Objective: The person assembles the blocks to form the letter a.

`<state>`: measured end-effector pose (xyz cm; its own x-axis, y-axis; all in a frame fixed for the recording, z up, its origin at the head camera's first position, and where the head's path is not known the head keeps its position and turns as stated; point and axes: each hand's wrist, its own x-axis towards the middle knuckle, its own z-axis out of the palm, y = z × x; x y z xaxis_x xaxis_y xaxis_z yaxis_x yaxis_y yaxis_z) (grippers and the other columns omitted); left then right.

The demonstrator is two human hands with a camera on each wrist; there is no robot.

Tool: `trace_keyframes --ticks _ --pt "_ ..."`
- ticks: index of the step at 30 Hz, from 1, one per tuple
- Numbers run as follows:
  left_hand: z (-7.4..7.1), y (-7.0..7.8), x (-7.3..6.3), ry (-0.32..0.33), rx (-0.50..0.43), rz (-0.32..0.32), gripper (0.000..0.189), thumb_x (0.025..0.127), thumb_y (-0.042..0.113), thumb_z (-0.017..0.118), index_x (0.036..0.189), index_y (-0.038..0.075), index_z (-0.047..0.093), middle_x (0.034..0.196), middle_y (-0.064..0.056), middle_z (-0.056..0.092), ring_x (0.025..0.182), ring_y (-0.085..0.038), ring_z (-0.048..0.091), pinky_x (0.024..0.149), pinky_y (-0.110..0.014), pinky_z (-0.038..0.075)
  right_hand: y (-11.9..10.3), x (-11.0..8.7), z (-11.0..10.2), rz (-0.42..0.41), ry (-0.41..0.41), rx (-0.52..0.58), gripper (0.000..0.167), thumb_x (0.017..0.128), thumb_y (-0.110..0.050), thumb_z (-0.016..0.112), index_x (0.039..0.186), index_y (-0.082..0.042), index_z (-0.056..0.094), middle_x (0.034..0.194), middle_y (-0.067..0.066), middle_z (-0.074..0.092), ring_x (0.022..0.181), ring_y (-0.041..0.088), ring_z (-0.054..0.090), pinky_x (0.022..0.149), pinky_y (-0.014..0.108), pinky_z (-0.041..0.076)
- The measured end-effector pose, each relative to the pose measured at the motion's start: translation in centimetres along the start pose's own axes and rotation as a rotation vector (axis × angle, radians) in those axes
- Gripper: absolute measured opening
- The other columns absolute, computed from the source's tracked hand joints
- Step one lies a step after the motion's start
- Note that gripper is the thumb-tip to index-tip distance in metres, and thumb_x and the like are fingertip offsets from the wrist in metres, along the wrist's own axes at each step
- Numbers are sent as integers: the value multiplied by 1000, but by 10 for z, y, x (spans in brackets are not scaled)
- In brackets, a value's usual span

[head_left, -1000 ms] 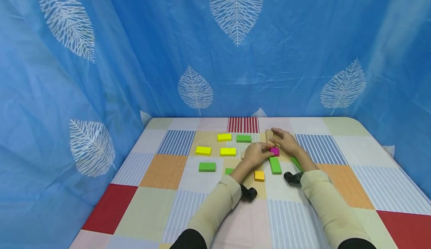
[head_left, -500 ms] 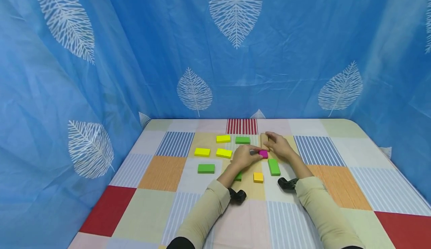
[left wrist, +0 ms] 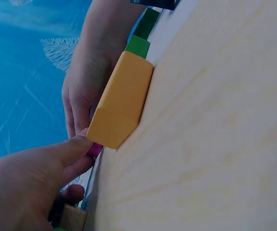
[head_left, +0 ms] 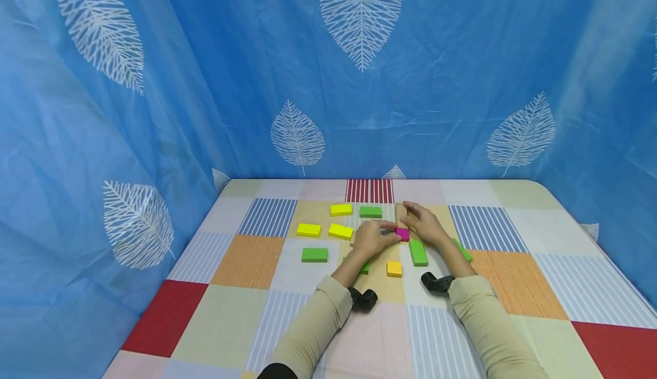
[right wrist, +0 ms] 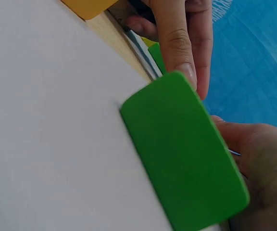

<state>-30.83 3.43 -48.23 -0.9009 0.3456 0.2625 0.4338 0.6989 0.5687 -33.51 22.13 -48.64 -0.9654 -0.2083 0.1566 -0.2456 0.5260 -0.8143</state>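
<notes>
My left hand [head_left: 373, 239] reaches in from the left and pinches a small magenta block [head_left: 402, 235] between thumb and fingers. In the left wrist view only a sliver of that block [left wrist: 95, 149] shows past the thumb. My right hand [head_left: 426, 223] holds a plain wooden block [head_left: 401, 214], its fingers at the far end and its thumb nearer the magenta block. The wooden block stands right behind the magenta one. Just in front of the hands lie a green block [head_left: 418, 253] and an orange block [head_left: 394, 269]; the green one hides much of the right hand in the right wrist view.
Several yellow blocks [head_left: 309, 230] and green blocks [head_left: 315, 255] lie on the left. Another green block [head_left: 462, 250] is beside the right forearm. Below the left palm sits a second wooden block [left wrist: 72, 219]. Black wrist mounts [head_left: 363, 300] stick out over the patchwork tablecloth [head_left: 359, 333].
Both hands have shifted left, the magenta and wooden blocks with them, mostly in the first half second. A yellow block near the left hand has turned slightly.
</notes>
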Motion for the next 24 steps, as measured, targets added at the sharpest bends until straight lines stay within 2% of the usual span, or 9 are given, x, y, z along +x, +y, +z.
trace_keyframes --ticks 9,15,20,22,24 --pt "0 0 1 3 12 -5 30 78 39 72 104 24 73 100 9 68 92 -8 62 66 -15 44 1 1 0 -14 -10 -12 55 92 -17 57 137 7 35 139 29 34 128 43 30 106 51 23" --pt "0 0 1 15 21 -8 29 77 40 73 102 25 73 98 8 69 80 -6 61 56 -14 40 0 0 0 -21 -18 -5 56 93 -16 56 139 6 33 140 28 32 129 43 28 106 51 22" --pt "0 -1 2 11 22 -3 28 78 39 73 102 25 73 98 8 69 85 -7 62 58 -13 40 -1 -2 -2 -12 -39 49 56 93 -14 56 140 4 32 143 25 31 132 41 24 108 50 17" --pt "0 -1 1 9 20 -1 29 78 38 73 102 24 73 98 8 69 80 -5 61 56 -14 40 0 -3 -3 -23 -46 55 57 93 -14 56 140 6 31 143 26 30 132 42 22 108 51 16" --pt "1 -1 1 6 15 2 29 78 38 72 103 24 73 98 7 69 68 -4 57 51 -16 38 2 -3 -3 -36 -47 61 57 92 -13 57 139 7 32 143 27 29 132 42 21 108 51 15"
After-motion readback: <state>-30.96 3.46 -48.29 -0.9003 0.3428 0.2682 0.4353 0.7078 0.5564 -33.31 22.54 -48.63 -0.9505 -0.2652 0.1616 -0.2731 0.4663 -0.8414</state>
